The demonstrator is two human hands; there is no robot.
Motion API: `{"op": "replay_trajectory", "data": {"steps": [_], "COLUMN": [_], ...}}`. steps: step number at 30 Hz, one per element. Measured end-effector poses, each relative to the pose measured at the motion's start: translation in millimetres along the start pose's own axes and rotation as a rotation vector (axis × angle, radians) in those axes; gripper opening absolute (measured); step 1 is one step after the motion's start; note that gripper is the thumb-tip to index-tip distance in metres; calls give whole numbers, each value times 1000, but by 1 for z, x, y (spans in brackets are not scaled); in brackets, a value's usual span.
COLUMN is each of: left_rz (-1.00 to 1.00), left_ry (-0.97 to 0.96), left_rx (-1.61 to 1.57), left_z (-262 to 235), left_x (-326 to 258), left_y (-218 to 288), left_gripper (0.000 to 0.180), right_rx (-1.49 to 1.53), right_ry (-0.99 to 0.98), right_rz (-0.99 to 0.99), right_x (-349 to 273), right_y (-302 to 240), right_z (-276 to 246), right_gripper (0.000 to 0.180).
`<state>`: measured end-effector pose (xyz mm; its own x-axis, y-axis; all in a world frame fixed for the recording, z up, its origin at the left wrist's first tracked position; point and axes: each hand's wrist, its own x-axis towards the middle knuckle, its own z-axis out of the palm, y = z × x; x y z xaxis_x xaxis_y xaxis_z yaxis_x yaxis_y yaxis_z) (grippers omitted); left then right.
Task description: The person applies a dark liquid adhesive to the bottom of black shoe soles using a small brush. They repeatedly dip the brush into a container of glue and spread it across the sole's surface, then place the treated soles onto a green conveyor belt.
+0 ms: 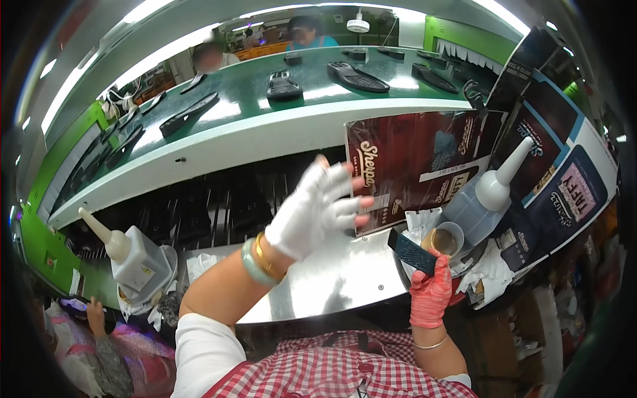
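Observation:
My left hand, in a white glove with bare fingertips, is raised over the metal worktop. Its fingers are spread and hold nothing. On the right, my right hand, in a pinkish-red glove, grips a flat dark teal block with a textured face; I cannot make out its exact kind. Just beyond that block is a small cup with something yellowish-brown inside. Behind the cup leans a translucent squeeze bottle with a long white nozzle.
A green conveyor belt carrying several black shoe soles runs across the far side. Printed cardboard panels stand at the right. Another nozzle bottle sits at the left. Other people are beyond the belt and at lower left.

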<state>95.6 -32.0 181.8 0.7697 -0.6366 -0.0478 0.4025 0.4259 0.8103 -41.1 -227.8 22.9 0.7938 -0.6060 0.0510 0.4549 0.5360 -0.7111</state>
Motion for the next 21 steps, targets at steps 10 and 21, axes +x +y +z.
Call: {"op": "replay_trajectory", "data": {"steps": [10, 21], "left_rz": [749, 291], "left_ry": [1206, 1006], "left_rx": [2139, 1610], "left_z": [-233, -305], "left_x": [24, 21], "left_y": [242, 294], "left_gripper": [66, 67], "right_rx": [30, -8], "right_ry": [118, 125], "right_rz": [97, 95], "right_x": [1, 0], "right_y": [3, 11], "right_z": [-20, -22], "right_gripper": [30, 29]}}
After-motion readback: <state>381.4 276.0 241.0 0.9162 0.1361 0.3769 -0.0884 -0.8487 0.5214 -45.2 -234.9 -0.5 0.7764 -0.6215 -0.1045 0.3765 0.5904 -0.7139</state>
